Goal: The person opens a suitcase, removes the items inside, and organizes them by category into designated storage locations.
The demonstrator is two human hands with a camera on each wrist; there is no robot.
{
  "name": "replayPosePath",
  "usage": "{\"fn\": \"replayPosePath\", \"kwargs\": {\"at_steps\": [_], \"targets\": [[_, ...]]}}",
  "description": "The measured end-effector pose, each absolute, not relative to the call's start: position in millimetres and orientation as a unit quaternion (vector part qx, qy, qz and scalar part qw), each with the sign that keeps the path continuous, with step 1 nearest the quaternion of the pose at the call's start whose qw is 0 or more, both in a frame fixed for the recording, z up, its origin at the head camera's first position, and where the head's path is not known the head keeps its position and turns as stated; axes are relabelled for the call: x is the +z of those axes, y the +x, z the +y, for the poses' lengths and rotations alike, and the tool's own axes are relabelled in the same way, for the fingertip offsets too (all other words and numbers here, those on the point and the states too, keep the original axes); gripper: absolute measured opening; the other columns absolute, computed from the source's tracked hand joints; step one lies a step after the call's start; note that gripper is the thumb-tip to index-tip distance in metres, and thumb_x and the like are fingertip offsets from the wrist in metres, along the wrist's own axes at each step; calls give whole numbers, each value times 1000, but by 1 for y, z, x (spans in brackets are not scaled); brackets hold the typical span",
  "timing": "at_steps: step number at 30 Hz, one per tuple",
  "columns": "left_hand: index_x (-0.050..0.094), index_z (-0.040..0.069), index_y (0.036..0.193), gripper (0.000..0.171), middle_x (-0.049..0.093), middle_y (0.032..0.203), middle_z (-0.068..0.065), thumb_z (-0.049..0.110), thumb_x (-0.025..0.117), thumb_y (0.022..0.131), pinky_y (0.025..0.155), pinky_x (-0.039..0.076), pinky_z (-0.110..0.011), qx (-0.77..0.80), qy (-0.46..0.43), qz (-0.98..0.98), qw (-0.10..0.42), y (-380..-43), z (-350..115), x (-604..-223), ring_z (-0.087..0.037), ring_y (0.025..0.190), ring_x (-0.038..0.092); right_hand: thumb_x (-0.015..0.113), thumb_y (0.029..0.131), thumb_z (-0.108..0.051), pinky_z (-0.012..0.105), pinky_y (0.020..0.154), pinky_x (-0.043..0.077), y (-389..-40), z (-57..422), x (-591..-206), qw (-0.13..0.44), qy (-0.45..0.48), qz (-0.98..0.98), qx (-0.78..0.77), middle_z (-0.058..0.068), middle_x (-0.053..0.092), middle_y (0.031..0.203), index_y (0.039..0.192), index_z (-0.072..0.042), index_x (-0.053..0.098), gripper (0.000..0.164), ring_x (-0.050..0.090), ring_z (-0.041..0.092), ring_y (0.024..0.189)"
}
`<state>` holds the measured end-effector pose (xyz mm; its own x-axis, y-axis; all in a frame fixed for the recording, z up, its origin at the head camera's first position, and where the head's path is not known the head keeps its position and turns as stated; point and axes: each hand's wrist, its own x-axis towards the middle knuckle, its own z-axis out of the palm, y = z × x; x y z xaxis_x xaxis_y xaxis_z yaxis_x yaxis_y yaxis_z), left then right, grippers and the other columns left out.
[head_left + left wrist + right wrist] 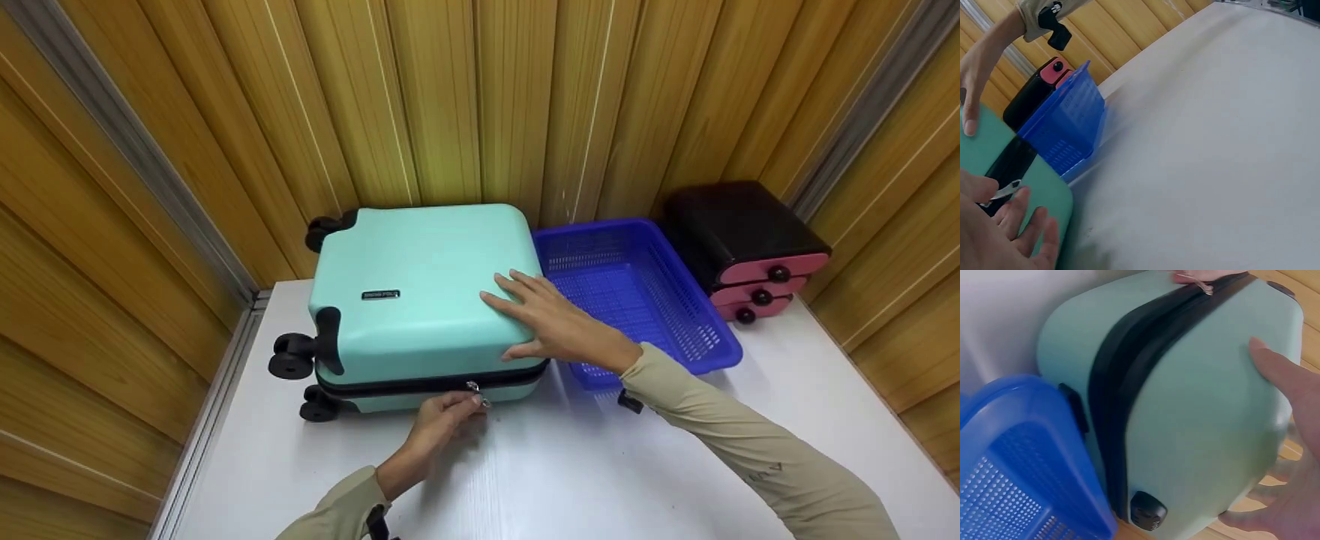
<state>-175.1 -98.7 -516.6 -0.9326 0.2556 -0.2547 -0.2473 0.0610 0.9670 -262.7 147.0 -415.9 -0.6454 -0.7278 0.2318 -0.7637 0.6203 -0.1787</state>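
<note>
Here, we see a mint-green suitcase (pixel 427 255) lying flat on the left part of the white table (pixel 615 472), with our two hands at its near and right parts. Our left hand (pixel 439 426) is at the near side, right of the middle, and pinches a metal zipper pull (pixel 1008 190) between thumb and forefinger, its other fingers loosely extended; a second pull (pixel 472 386) sits just beside it on the black zipper band (pixel 420 385). Our right hand (pixel 551 319) rests with fingers spread wide on the right end of the lid, farther off than the left hand, so the shell lies beneath it. Black wheels (pixel 291 356) stick out at the suitcase's left end. Just right of the suitcase we have a blue basket (pixel 724 358), and at the far right a black box with pink drawers (pixel 750 221).
</note>
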Motion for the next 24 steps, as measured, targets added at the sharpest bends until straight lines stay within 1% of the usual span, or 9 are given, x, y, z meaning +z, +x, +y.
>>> {"fn": "replayPosePath", "kwargs": {"at_steps": [3, 8, 13, 14, 16, 19, 21, 23, 24], "targets": [[69, -6, 126, 42, 78, 114, -16, 28, 68, 103, 93, 60, -45, 702, -7, 695, 156, -172, -93, -523, -28, 107, 75, 78, 90, -52, 68, 123, 21, -263, 148, -421, 83, 423, -892, 134, 22, 31, 168, 163, -17, 39, 90, 25, 45, 157], [71, -8, 117, 31, 79, 105, -18, 19, 68, 103, 80, 64, -36, 725, -10, 678, 124, -172, -91, -523, -19, 85, 79, 78, 90, -51, 68, 124, 21, -262, 147, -425, 90, 427, -887, 148, 22, 31, 168, 163, -18, 40, 89, 25, 44, 157], [72, -9, 111, 23, 79, 97, -17, 11, 65, 103, 72, 64, -36, 700, 17, 703, 120, -175, -95, -519, -19, 78, 77, 78, 91, -50, 69, 124, 20, -261, 147, -423, 85, 424, -888, 154, 22, 29, 169, 163, -18, 39, 88, 23, 44, 157], [72, -9, 110, 21, 79, 96, -17, 9, 64, 102, 71, 64, -36, 688, 32, 716, 114, -176, -96, -518, -21, 77, 77, 78, 91, -50, 68, 124, 19, -261, 147, -423, 83, 422, -890, 155, 21, 28, 170, 163, -18, 39, 89, 23, 44, 158], [74, -5, 105, 16, 79, 91, -14, 7, 64, 101, 68, 62, -32, 631, 78, 768, 80, -178, -96, -519, -19, 75, 76, 78, 91, -50, 68, 125, 18, -262, 148, -422, 80, 415, -892, 158, 20, 27, 170, 163, -19, 39, 89, 22, 43, 158], [74, 2, 96, 10, 75, 81, -4, 5, 65, 99, 62, 55, -23, 512, 144, 847, 0, -179, -96, -522, -9, 69, 68, 79, 90, -49, 67, 126, 16, -262, 150, -423, 74, 407, -895, 165, 18, 26, 171, 164, -20, 38, 89, 20, 41, 159], [70, 7, 89, 9, 66, 72, 5, 4, 66, 96, 58, 47, -20, 438, 166, 882, -49, -180, -95, -523, -2, 63, 57, 80, 89, -49, 67, 126, 15, -262, 151, -424, 72, 405, -895, 172, 17, 26, 171, 163, -21, 39, 89, 19, 41, 159], [66, 8, 83, 12, 55, 67, 8, 3, 67, 94, 55, 39, -19, 401, 176, 897, -67, -181, -95, -521, 0, 59, 45, 81, 89, -48, 67, 126, 14, -262, 150, -425, 73, 405, -894, 178, 17, 26, 171, 163, -21, 39, 89, 19, 41, 159], [65, 7, 81, 13, 52, 66, 7, 2, 67, 93, 54, 37, -19, 388, 180, 901, -69, -181, -95, -519, -1, 57, 42, 81, 89, -48, 67, 126, 14, -263, 150, -425, 74, 406, -893, 181, 17, 26, 171, 163, -22, 40, 89, 19, 41, 159]]}}
